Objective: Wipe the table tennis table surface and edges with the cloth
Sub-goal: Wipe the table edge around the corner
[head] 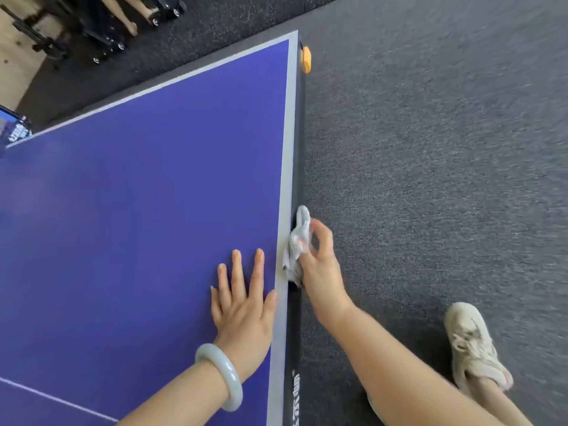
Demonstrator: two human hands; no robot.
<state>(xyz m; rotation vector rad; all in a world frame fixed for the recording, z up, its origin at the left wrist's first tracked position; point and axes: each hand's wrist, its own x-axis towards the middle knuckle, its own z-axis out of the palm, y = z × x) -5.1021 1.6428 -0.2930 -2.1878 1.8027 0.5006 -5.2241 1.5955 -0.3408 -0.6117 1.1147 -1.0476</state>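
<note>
Cloth: the grey cloth was bunched into a small wad against the right-hand edge of the desk, about a third of the way up that edge from the near end, lapping from the pale border stripe over onto the black side rail.
Right hand: the right hand hung outside the desk and pinched the wad between thumb and curled fingers, pressing it to the rail.
Left hand: the left hand lay flat on the blue top just inside the border stripe, fingers straight and spread, holding nothing; a pale bangle sat on the wrist.
Step, as I judged it: wiping the side edge, with the far stretch up to the corner not yet reached.
Far corner: an orange guard stuck out from the rail there.
Around: grey carpet ran beside the desk, with a pale shoe near the rail; wheeled dark frames stood beyond the far edge.
Risk, cloth: wadded so tight, it touched only a narrow strip, so I thought parts of the rail could be missed.
Risk, grip: a light pinch might let the cloth drag free and drop to the carpet.
Risk, corner: loose folds could snag on the orange guard.
Risk, palm: the bare left hand might leave prints on the blue top.
</note>
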